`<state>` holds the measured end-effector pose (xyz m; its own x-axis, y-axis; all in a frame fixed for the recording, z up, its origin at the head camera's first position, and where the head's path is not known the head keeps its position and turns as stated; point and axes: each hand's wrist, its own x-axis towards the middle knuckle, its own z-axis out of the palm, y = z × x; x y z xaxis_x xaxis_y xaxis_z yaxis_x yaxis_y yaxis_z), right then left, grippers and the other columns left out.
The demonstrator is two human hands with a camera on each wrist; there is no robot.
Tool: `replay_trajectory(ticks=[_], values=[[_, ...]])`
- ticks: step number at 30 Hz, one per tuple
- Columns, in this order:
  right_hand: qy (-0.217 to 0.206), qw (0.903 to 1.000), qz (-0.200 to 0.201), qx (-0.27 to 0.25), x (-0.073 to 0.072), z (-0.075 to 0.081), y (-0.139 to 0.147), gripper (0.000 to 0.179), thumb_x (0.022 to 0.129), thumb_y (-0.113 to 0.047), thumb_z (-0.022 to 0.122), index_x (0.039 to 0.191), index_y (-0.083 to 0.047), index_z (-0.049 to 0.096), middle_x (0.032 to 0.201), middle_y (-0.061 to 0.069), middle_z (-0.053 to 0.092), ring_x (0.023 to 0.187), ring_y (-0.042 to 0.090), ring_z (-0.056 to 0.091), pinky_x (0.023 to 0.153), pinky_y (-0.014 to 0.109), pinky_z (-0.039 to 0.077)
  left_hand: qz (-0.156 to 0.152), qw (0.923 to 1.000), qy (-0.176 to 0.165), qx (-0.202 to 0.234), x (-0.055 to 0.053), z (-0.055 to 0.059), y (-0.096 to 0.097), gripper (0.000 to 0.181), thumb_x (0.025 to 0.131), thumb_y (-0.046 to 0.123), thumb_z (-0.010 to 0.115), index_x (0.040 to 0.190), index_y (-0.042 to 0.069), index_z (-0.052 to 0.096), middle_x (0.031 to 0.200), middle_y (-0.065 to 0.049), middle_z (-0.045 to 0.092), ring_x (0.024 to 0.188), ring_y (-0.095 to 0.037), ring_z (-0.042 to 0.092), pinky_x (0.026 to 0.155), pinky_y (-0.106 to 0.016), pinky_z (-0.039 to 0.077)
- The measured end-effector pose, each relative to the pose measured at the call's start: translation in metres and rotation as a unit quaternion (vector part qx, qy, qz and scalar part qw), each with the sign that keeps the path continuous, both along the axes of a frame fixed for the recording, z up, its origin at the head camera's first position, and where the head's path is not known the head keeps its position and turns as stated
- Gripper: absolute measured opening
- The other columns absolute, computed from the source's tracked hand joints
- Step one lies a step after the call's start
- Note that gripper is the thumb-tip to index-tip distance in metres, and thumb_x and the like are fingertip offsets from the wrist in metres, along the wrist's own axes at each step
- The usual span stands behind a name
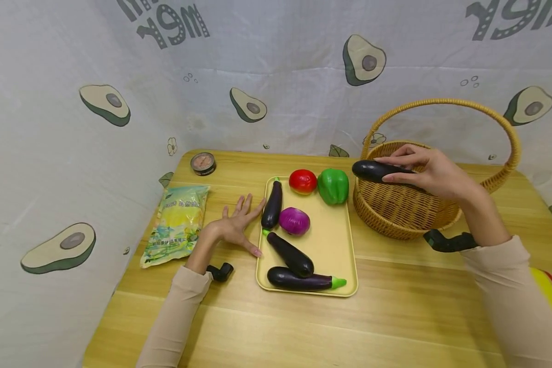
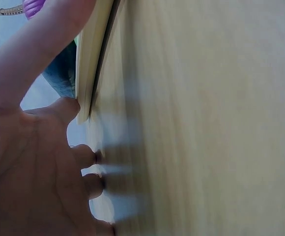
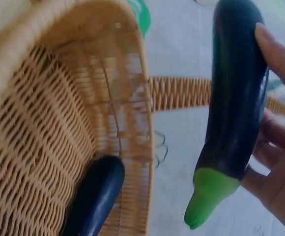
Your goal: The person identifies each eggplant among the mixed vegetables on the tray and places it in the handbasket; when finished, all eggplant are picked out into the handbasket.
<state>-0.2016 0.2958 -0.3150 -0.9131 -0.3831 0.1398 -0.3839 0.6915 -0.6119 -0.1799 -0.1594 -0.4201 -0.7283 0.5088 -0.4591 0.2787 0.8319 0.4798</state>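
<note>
Right hand (image 1: 434, 171) pinches 1 eggplant (image 1: 372, 171), likely light and slick, best held mid-body; left hand (image 1: 232, 226) spread wide, apparently touching the tray (image 1: 328, 245).

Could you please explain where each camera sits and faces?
Head: on the head, facing forward and down at tray and basket; left hand, right hand, sleeves show.
Left wrist: on that wrist, facing tabletop and tray edge; left hand shows.
Right wrist: on that wrist, facing the basket; right hand shows, holding an eggplant.
Head and right wrist share basket and held eggplant.
</note>
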Motion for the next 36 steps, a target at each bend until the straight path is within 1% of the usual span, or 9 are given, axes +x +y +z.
replay_trajectory(ticks=[4,7,11,14,19,22,25,30,36], values=[[-0.053,0.998,-0.034,0.008,-0.01,0.001,0.016,0.043,0.096,-0.021,0.075,0.138,-0.015,0.068,0.131,0.012,0.066,0.119,0.024,0.056,0.086,0.032,0.052,0.001,1.0,-0.001,-0.002,0.0,0.001,0.0,0.14,0.075,0.05,0.091,0.166,0.026,-0.012,0.169,-0.019,-0.03,0.157,-0.037,-0.029,0.121,-0.073,-0.014],[-0.098,0.9929,-0.062,0.026,-0.019,0.0,0.027,0.049,0.098,-0.031,0.072,0.143,-0.013,0.063,0.151,0.025,0.054,0.155,0.041,0.031,0.101,0.045,0.045,0.001,1.0,-0.001,0.0,-0.001,0.001,-0.001,0.14,0.075,0.05,0.091,0.167,0.025,-0.012,0.169,-0.019,-0.029,0.157,-0.037,-0.029,0.121,-0.073,-0.014],[-0.12,0.9863,-0.099,0.054,-0.029,-0.008,0.034,0.057,0.098,-0.042,0.071,0.145,-0.012,0.061,0.114,0.022,0.073,0.111,0.028,0.062,0.075,0.036,0.04,0.001,1.0,-0.002,0.001,-0.001,0.001,-0.001,0.14,0.075,0.05,0.091,0.167,0.025,-0.012,0.169,-0.02,-0.029,0.157,-0.038,-0.029,0.121,-0.073,-0.014],[-0.134,0.9819,-0.128,0.04,-0.038,-0.015,0.034,0.063,0.095,-0.046,0.073,0.145,-0.009,0.061,0.086,0.006,0.067,0.069,0.015,0.044,0.062,0.029,0.037,0.002,1.0,-0.002,-0.002,-0.001,0.001,-0.001,0.14,0.075,0.05,0.091,0.167,0.025,-0.012,0.169,-0.019,-0.029,0.157,-0.037,-0.029,0.121,-0.073,-0.014],[-0.167,0.9746,-0.147,0.02,-0.051,-0.025,0.033,0.066,0.096,-0.044,0.073,0.146,-0.002,0.057,0.133,0.026,0.065,0.099,0.024,0.056,0.076,0.029,0.043,0.005,1.0,-0.004,0.0,-0.001,0.002,-0.001,0.14,0.075,0.048,0.091,0.167,0.026,-0.012,0.169,-0.019,-0.03,0.157,-0.037,-0.03,0.121,-0.072,-0.015],[-0.196,0.9694,-0.148,0.016,-0.056,-0.03,0.031,0.067,0.098,-0.04,0.072,0.148,0.0,0.054,0.155,0.032,0.045,0.129,0.043,0.047,0.1,0.046,0.049,0.004,1.0,-0.004,0.001,-0.001,0.002,-0.001,0.139,0.075,0.048,0.091,0.167,0.026,-0.011,0.169,-0.019,-0.03,0.157,-0.037,-0.03,0.121,-0.073,-0.015],[-0.22,0.9637,-0.151,0.001,-0.058,-0.033,0.029,0.066,0.099,-0.034,0.072,0.15,0.003,0.05,0.156,0.034,0.041,0.139,0.053,0.038,0.114,0.068,0.034,0.003,1.0,-0.004,0.003,-0.001,0.002,-0.001,0.139,0.075,0.049,0.091,0.167,0.025,-0.011,0.169,-0.019,-0.03,0.157,-0.037,-0.03,0.121,-0.073,-0.015],[-0.224,0.9614,-0.159,0.008,-0.061,-0.039,0.028,0.065,0.099,-0.031,0.072,0.149,0.004,0.05,0.154,0.036,0.043,0.132,0.052,0.045,0.112,0.068,0.037,0.002,1.0,-0.006,0.006,-0.001,0.002,0.0,0.14,0.075,0.049,0.091,0.167,0.025,-0.011,0.168,-0.019,-0.03,0.156,-0.037,-0.03,0.121,-0.073,-0.015],[-0.219,0.9608,-0.168,0.025,-0.066,-0.044,0.028,0.056,0.096,-0.026,0.076,0.142,0.003,0.059,0.154,0.034,0.043,0.092,0.026,0.056,0.094,0.045,0.04,0.0,1.0,-0.004,0.004,-0.001,0.001,0.0,0.14,0.075,0.05,0.091,0.166,0.026,-0.012,0.168,-0.019,-0.031,0.156,-0.036,-0.03,0.121,-0.073,-0.015]])
